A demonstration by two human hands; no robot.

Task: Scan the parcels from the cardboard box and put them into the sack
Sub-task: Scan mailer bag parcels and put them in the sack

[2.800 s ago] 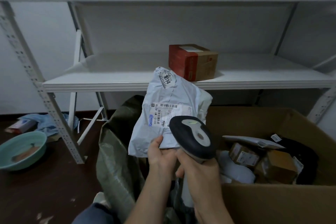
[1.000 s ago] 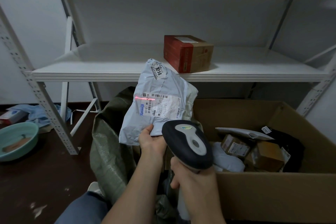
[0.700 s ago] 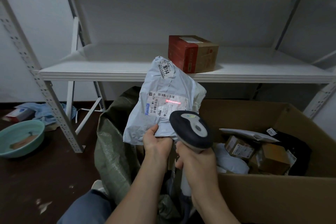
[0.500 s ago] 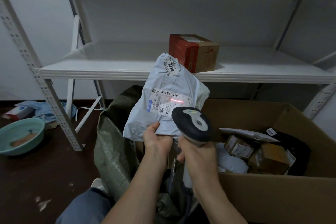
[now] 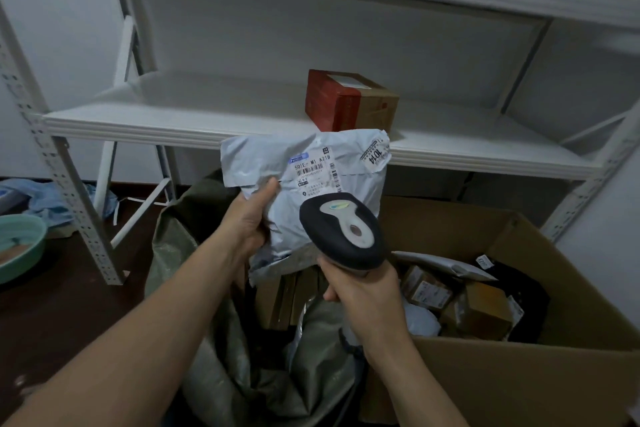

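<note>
1. Grey plastic mailer parcel [image 5: 311,184], label side facing the camera, held up above the open mouth of the green woven sack [image 5: 221,350].
2. Gripped at its left edge by the left hand [image 5: 249,215], fingers closed around the crumpled plastic.
3. Partly covered by a black handheld scanner [image 5: 343,230], clasped by its handle in the closed right hand [image 5: 363,291].
4. Flanked on the right by the cardboard box [image 5: 502,381] of remaining parcels.
5. Backed by a white shelf [image 5: 173,121] bearing a red-and-brown carton [image 5: 349,100].
</note>
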